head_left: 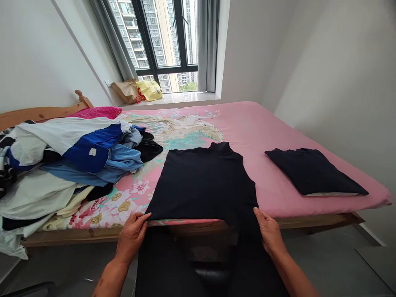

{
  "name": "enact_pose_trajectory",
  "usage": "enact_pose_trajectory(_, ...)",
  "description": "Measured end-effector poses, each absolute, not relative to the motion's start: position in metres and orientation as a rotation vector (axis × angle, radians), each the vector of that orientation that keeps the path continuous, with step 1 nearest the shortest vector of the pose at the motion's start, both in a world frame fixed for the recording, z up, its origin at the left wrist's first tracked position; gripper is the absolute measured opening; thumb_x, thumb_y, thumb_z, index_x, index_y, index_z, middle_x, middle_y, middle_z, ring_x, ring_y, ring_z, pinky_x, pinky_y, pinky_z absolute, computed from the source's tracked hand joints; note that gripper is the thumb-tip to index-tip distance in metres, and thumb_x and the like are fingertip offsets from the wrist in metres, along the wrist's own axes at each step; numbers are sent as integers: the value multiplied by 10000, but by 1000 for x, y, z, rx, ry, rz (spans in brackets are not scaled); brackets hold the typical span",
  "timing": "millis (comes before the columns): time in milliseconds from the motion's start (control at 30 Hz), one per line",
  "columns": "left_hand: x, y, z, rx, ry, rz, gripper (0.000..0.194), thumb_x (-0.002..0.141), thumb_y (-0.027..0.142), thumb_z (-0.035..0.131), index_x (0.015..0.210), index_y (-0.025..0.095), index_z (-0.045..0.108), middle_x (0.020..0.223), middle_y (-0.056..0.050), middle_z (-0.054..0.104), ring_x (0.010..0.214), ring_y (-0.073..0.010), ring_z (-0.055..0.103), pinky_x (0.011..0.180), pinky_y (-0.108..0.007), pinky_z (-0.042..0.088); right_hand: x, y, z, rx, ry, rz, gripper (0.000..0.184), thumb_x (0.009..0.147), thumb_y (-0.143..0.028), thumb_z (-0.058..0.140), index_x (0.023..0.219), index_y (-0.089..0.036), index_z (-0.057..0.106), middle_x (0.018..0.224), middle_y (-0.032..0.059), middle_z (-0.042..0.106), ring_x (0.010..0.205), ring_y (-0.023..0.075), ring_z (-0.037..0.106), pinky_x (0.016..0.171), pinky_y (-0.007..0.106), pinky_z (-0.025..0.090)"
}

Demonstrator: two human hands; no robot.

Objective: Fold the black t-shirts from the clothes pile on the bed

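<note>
Nearest, below and between the hands, are the person's legs in dark trousers, over a grey floor that runs out to both sides. The left hand pinches the near corner of a black high-necked top between thumb and fingers; the right hand grips its opposite side in the same way. The top lies flat on the bed just beyond the hands, collar pointing away from them, and on the right hand's side some dark cloth drops past the bed's edge; where it ends against the trousers I cannot tell.

Under the hands runs the wooden bed frame. The sheet above it is flowered in pink, white and gold towards the left hand, plain pink towards the right. Left of the left hand, a loose heap of clothes in white, blue and black spreads to the bed's near edge. Well to the right of the right hand, and a little farther off, lies a folded dark garment with a pale strip along its near edge.

Farther out, beyond the heap, are a crimson pillow and a wooden headboard. Past the bed, a ledge carries a brown paper bag and a yellow bag, beneath a dark-framed window between grey curtains. White walls enclose the room; tall buildings stand outside.
</note>
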State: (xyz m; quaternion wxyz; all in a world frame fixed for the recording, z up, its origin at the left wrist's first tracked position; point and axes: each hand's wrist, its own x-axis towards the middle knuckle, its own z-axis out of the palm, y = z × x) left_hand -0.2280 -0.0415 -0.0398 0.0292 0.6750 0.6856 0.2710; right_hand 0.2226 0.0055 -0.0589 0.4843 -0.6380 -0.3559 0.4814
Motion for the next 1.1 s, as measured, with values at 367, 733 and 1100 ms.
enact_pose_trajectory(367,-225,-73,-55,2119,2134,790,283,824,370,484,1019,279,669,1092,-69,604,1040,-222,562,913,-366,454,248,-32,-66,-1730,-899,1177,442,704,-632,553,608,-204,494,460,-54,419,432,99,372,426,233,309)
enact_pose_trajectory(733,-220,16,1,1684,2110,1034,301,730,482,502,843,226,611,852,-26,674,853,-222,617,790,-319,480,265,52,0,-1683,-979,1385,498,705,-585,590,492,-193,367,379,-61,351,333,51,301,364,209,211)
enact_pose_trajectory(1100,-223,119,-23,1184,1972,938,448,633,493,660,902,136,658,796,-60,709,733,-201,657,651,-277,513,286,116,-23,-1515,-796,1401,383,705,-453,629,944,-169,538,514,-98,410,342,25,306,343,167,298)
